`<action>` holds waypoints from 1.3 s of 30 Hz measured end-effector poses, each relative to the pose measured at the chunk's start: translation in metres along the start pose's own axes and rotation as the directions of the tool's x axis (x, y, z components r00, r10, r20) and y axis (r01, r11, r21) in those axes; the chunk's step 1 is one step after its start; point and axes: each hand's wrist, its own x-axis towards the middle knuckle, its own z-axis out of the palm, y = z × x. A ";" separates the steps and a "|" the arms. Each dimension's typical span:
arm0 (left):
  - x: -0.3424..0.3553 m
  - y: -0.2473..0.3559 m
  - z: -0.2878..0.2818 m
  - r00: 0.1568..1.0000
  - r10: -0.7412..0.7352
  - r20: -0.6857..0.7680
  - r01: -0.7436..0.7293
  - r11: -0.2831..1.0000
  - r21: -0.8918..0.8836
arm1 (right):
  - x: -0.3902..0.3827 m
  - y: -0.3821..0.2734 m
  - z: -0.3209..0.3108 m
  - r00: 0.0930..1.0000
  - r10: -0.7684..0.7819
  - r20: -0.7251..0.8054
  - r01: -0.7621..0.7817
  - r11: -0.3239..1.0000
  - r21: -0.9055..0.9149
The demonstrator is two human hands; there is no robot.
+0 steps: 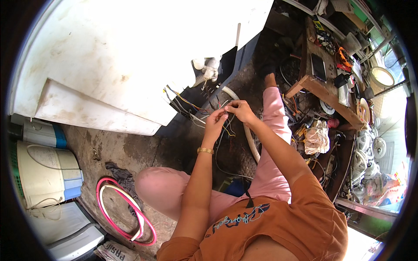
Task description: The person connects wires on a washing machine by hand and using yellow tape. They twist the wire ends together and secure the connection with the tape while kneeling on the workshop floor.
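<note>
Head view: left hand point(215, 122) and right hand point(242, 110), nearly closed, pinch thin wires point(219, 105), seemingly working them; next needs steadiness.

The left hand point(215, 120) and right hand point(241, 110) pinch close together, arms point(281, 147) outstretched.

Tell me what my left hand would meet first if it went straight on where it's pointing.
Beyond the thin wires at its fingertips, your left hand would probably meet the fingertips of your right hand first, right beside them. Depth is unclear there, so it might pass just under.
</note>
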 end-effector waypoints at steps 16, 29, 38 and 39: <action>-0.006 -0.014 -0.032 0.966 -0.231 -0.112 0.186 0.930 -0.318 | -0.005 0.003 -0.001 0.930 -0.366 0.014 0.241 0.583 -0.776; -0.014 -0.032 -0.019 0.981 -0.112 -0.160 0.028 0.892 -0.452 | -0.015 0.033 -0.020 0.965 -0.226 -0.134 0.175 0.932 -0.316; -0.018 -0.018 0.019 0.996 -0.069 -0.060 0.061 0.989 -0.136 | -0.072 0.027 -0.018 0.906 -0.397 -0.149 0.264 0.802 -0.536; -0.018 -0.016 0.023 0.997 -0.075 -0.037 0.069 0.989 -0.128 | -0.077 0.018 -0.022 0.889 -0.433 -0.148 0.242 0.720 -0.650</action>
